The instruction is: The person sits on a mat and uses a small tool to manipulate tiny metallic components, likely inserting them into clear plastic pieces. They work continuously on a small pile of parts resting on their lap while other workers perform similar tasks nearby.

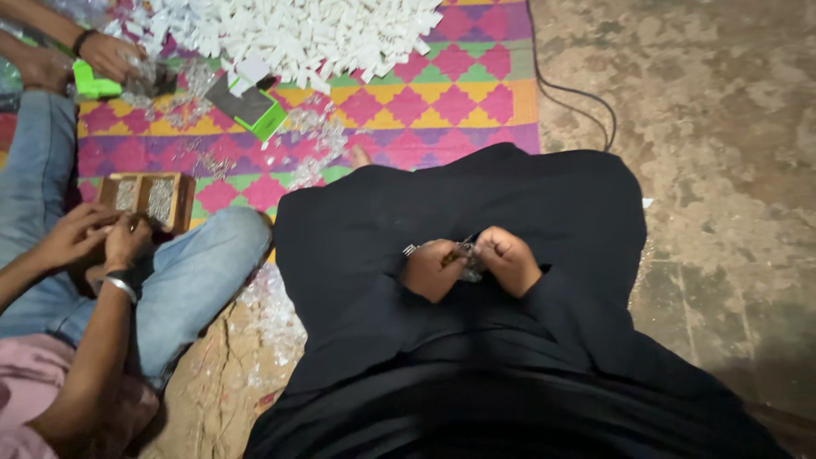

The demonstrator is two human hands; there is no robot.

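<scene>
The left hand [432, 268] is curled into a loose fist over the lap, knuckles up, its fingers closed round a small slim tool [456, 252] with a dark and yellowish shaft that angles up toward the right. A bit of metal [410, 250] juts out at the hand's far left edge (too small to tell what it is). The right hand [507, 257] is folded the same way, fingers tucked under, pressed against the left so the two meet over a small pale shiny piece [470, 272] pinched between them. Both wrists come out of black sleeves and rest on the black cloth [544, 204] covering the crossed legs.

Beyond the lap lies a woven mat [442, 106] in pink, purple, yellow and green diamonds, with a toe [360, 156] showing at the edge of the black cloth. A large heap of small white pieces [297, 30] sits at the mat's far end, and a green-edged box [252, 106] lies just below it. Clear shiny scraps [274, 310] trail down the mat onto the floor.

To the left another person in jeans [183, 272] sits with both hands [98, 238] together near a wooden tray [146, 200] of small metal bits. A third person's hands [106, 55] show at the top left. A black cable [578, 93] runs over the bare concrete floor [722, 170] on the right.
</scene>
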